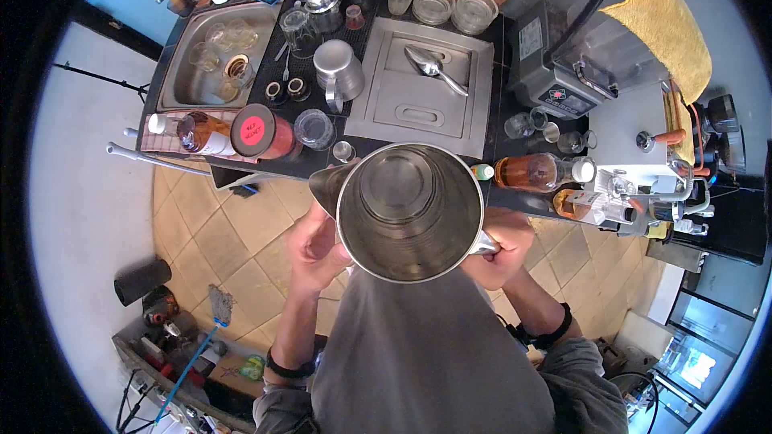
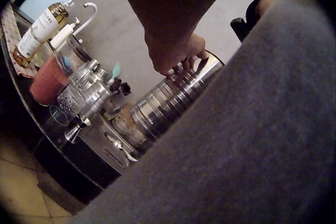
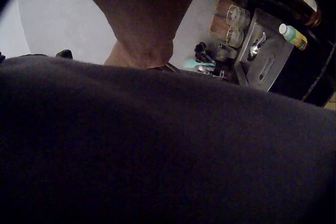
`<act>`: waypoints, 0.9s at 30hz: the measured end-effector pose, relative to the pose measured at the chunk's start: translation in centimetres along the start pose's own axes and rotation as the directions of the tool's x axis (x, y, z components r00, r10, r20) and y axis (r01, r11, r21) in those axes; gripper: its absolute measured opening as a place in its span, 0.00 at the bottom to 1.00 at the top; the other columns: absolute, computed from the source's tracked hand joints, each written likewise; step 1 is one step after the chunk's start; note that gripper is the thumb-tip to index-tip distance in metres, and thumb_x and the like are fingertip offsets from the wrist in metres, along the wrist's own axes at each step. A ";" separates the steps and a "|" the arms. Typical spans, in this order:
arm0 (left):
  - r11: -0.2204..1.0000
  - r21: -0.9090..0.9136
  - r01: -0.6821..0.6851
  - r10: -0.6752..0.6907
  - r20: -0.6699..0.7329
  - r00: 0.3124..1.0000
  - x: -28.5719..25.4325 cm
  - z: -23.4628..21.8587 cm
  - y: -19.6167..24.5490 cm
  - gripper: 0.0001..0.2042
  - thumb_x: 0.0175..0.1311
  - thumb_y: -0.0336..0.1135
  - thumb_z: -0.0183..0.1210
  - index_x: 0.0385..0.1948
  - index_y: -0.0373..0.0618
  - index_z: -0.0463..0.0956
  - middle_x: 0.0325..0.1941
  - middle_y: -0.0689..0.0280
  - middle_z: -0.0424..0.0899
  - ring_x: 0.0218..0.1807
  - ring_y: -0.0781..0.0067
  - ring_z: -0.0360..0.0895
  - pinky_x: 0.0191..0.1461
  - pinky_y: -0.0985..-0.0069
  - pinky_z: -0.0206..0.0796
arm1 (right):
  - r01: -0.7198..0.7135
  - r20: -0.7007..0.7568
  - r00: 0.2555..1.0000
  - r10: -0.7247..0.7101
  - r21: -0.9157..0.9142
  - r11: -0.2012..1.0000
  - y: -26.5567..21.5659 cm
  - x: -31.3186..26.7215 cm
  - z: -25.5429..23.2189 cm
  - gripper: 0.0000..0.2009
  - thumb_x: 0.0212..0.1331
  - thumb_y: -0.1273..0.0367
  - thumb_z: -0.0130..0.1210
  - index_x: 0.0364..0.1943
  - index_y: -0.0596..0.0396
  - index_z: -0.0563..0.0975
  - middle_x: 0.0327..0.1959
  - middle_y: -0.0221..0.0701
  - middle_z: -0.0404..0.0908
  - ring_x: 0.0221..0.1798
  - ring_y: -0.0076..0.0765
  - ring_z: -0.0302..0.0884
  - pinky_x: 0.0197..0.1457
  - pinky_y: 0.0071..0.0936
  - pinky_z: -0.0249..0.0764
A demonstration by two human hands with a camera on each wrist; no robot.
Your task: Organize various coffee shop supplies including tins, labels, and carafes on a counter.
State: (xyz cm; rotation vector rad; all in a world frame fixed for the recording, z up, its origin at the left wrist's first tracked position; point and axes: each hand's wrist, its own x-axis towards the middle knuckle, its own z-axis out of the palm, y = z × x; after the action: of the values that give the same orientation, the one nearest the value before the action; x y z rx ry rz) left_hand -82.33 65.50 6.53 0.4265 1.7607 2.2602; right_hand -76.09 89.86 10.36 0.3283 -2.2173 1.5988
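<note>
I hold a large empty steel jug upright against my chest, above the front edge of the counter. My left hand grips its left side below the dark spout. In the left wrist view the left hand's fingers curl over the upper end of the ribbed steel jug. My right hand curls round the jug's handle on the right. In the right wrist view my grey shirt hides most of the right hand and the whole jug.
On the counter lie a steel lid with a scoop on it, a steel cup, a sink holding glasses, a red-lidded jar and bottles. A blender under a yellow cloth stands right. Tiled floor lies below.
</note>
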 end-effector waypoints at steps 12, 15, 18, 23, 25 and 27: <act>0.995 -0.098 0.007 0.009 0.163 0.987 0.2 -0.9 -0.5 0.38 0.61 0.37 0.64 0.68 0.27 0.54 0.72 0.52 0.61 0.72 0.59 0.59 0.74 0.63 0.48 | -0.066 0.028 0.997 0.066 -0.008 0.998 -0.2 -0.3 -0.1 0.07 0.39 0.75 0.62 0.16 0.59 0.74 0.12 0.28 0.69 0.14 0.26 0.64 0.20 0.23 0.56; 0.995 -0.097 -0.031 0.045 0.141 0.989 0.2 -1.0 -0.9 0.37 0.61 0.36 0.64 0.68 0.27 0.54 0.72 0.52 0.61 0.72 0.60 0.60 0.74 0.63 0.48 | -0.082 0.035 0.996 0.082 -0.014 0.997 -0.6 -0.1 0.1 0.08 0.38 0.74 0.63 0.16 0.59 0.74 0.12 0.29 0.69 0.14 0.26 0.65 0.20 0.23 0.57; 0.993 -0.115 -0.020 0.032 0.107 0.994 0.0 -1.3 -1.0 0.38 0.61 0.36 0.64 0.68 0.28 0.54 0.72 0.53 0.62 0.72 0.60 0.60 0.74 0.63 0.49 | -0.101 0.058 0.993 0.105 -0.074 0.992 -1.1 0.1 0.3 0.07 0.38 0.74 0.63 0.17 0.60 0.74 0.13 0.29 0.70 0.14 0.26 0.64 0.20 0.23 0.57; 0.990 -0.143 0.014 -0.003 0.079 0.997 -0.4 -2.6 -1.4 0.39 0.60 0.38 0.66 0.68 0.28 0.55 0.71 0.54 0.63 0.71 0.62 0.61 0.73 0.64 0.51 | -0.083 0.044 0.995 0.086 -0.063 0.995 -1.8 0.9 1.5 0.05 0.39 0.75 0.62 0.20 0.60 0.76 0.14 0.27 0.69 0.14 0.24 0.62 0.19 0.22 0.55; 0.989 -0.150 0.008 0.003 0.076 0.997 -0.4 -3.0 -1.1 0.38 0.60 0.38 0.66 0.67 0.28 0.55 0.71 0.53 0.63 0.71 0.62 0.62 0.73 0.64 0.52 | -0.103 0.058 0.993 0.107 -0.066 0.993 -2.1 1.1 2.0 0.05 0.39 0.75 0.62 0.20 0.60 0.76 0.14 0.28 0.69 0.14 0.24 0.62 0.19 0.23 0.55; 0.988 -0.153 0.003 0.008 0.074 0.997 -0.4 -3.3 -1.1 0.38 0.60 0.39 0.66 0.67 0.28 0.56 0.71 0.53 0.64 0.70 0.62 0.63 0.72 0.64 0.53 | -0.122 0.070 0.990 0.126 -0.065 0.990 -2.2 1.4 2.3 0.06 0.39 0.76 0.62 0.19 0.60 0.76 0.14 0.28 0.69 0.14 0.24 0.62 0.19 0.23 0.55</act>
State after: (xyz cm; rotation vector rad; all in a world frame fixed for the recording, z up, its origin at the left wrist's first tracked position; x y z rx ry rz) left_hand -83.21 62.66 4.69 0.4750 1.5388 2.3288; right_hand -76.87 87.02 12.26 0.2398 -2.3795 1.6015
